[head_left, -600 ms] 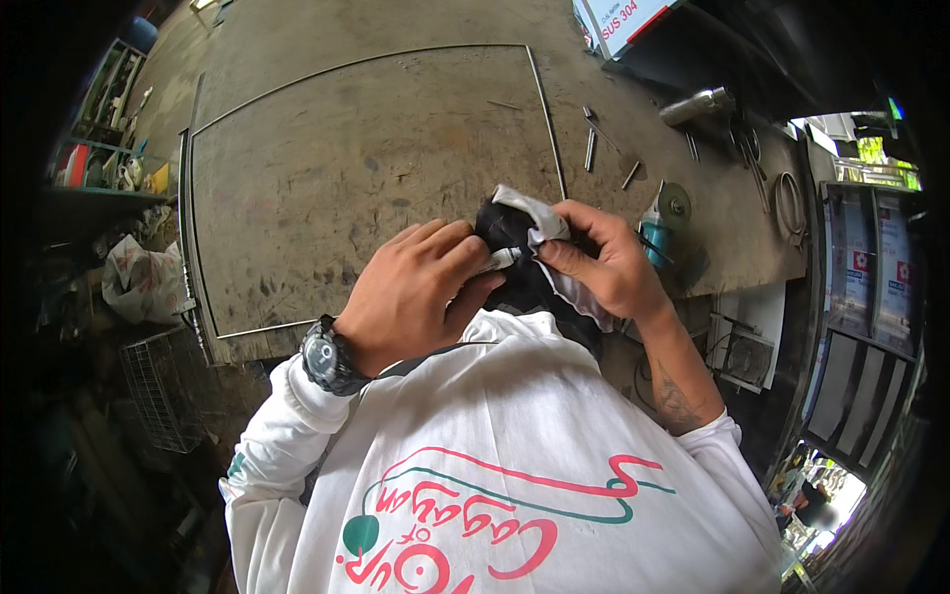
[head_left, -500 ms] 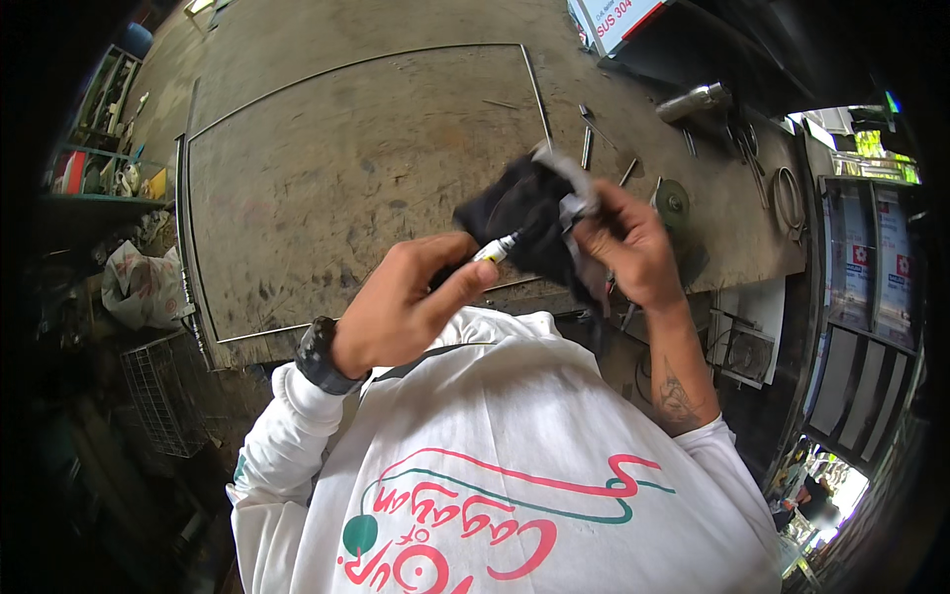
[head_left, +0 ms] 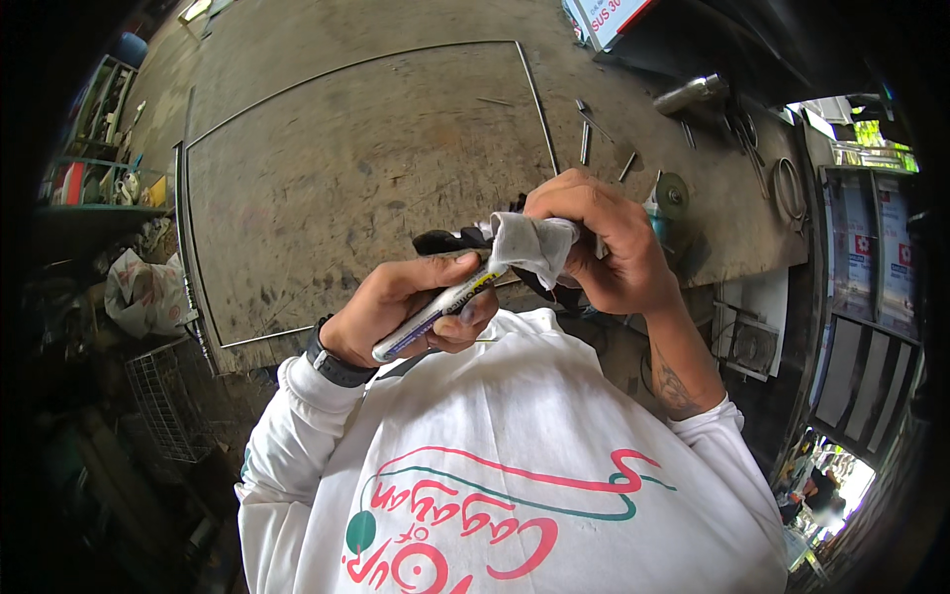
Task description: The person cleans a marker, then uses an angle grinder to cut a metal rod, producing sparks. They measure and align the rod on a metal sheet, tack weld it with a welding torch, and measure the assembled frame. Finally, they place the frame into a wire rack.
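My left hand point(head_left: 411, 302) is closed around a white marker pen point(head_left: 435, 315) with a yellow and blue label, its upper end pointing toward my right hand. My right hand point(head_left: 618, 247) grips a black-and-grey glove point(head_left: 529, 246) by its pale folded cuff. The cuff meets the marker's upper end and hides its tip. Black parts of the glove stick out to the left above my left thumb and hang below the cuff. Both hands are over the near edge of a worn workbench point(head_left: 346, 178).
A thin metal rectangular frame point(head_left: 371, 64) lies on the bench. To the right are a disc-fitted grinder point(head_left: 671, 198), short metal rods point(head_left: 585, 144), a shiny metal tube point(head_left: 691, 94) and a coiled strip point(head_left: 790, 190). A plastic bag point(head_left: 139, 292) is beyond the left edge.
The glove has moved down and left and been turned, so its pale cuff now faces the marker. My left hand has turned, showing more of the marker; my right hand has moved slightly left.
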`<state>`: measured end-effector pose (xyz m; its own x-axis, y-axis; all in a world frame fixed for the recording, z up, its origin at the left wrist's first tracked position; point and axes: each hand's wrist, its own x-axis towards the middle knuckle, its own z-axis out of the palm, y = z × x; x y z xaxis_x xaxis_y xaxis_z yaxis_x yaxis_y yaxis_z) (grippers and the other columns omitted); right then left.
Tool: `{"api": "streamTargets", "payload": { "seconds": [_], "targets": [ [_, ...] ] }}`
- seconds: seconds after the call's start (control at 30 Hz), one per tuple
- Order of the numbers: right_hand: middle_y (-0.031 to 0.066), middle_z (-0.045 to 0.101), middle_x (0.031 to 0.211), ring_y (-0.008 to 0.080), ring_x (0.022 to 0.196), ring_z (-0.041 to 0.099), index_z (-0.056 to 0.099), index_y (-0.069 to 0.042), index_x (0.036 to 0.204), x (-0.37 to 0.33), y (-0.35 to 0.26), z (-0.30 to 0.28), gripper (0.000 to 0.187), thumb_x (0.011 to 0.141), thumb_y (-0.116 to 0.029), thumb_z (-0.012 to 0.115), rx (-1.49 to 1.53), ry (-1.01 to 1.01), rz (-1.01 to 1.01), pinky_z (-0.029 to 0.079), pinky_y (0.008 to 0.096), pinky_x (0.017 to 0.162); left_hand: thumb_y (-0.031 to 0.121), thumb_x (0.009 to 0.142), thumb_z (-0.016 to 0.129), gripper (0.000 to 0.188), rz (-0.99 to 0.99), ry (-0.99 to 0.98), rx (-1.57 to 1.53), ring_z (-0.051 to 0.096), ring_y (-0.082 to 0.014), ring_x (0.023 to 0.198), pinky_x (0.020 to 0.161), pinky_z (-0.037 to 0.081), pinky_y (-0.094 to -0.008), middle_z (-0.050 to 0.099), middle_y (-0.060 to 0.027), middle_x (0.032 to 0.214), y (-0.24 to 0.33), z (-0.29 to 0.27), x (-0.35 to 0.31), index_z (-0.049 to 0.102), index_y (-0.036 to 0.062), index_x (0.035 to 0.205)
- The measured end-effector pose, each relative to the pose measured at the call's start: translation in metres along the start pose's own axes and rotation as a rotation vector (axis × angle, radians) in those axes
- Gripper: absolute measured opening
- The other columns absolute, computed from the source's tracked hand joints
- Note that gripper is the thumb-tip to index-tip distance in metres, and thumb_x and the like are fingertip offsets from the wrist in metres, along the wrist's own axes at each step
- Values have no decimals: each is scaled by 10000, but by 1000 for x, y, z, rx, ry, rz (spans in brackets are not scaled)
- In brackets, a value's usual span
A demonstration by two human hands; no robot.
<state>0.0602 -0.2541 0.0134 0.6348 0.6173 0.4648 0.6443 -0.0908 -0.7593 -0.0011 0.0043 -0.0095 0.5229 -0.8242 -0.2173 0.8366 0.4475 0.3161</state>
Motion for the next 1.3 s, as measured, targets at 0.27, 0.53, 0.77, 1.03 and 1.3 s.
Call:
{"api": "streamTargets", "payload": {
  "seconds": [0.27,0.53,0.77,1.03,1.3],
  "targets": [
    [65,703,980,159,843,657,662,-29,1122,-5,-5,12,166,969,-75,708,105,30,276,515,301,774,343,1070,611,418,386,498,1386,443,-218,623,589,383,-374,521,-136,723,1,26,-2,628,-47,920],
    [-34,681,1037,49,937,594,672,-40,1198,-26,14,-33,193,1017,-96,706,245,495,454,472,221,847,355,1105,577,457,386,452,1099,315,-93,697,574,275,-327,348,7,706,0,25,-10,534,-14,839],
    [-7,689,1066,62,990,615,642,-13,1245,-22,-1,-21,279,988,-69,734,329,404,400,492,241,879,433,1128,479,534,316,269,765,400,-95,679,629,319,-288,486,3,725,1,22,-8,632,-16,881],
    [40,706,1055,112,981,656,671,-20,1227,0,-11,1,295,952,-75,762,363,233,209,507,272,872,453,1134,435,556,210,235,551,434,-94,677,649,357,-282,532,-7,747,-1,23,-9,660,-4,911],
    [68,672,939,166,829,641,668,-3,1098,14,-17,-2,196,948,-112,730,172,-21,232,492,317,754,424,1130,473,512,277,289,787,452,-83,698,659,364,-271,545,4,770,-2,26,-13,645,4,894]
  ]
}}
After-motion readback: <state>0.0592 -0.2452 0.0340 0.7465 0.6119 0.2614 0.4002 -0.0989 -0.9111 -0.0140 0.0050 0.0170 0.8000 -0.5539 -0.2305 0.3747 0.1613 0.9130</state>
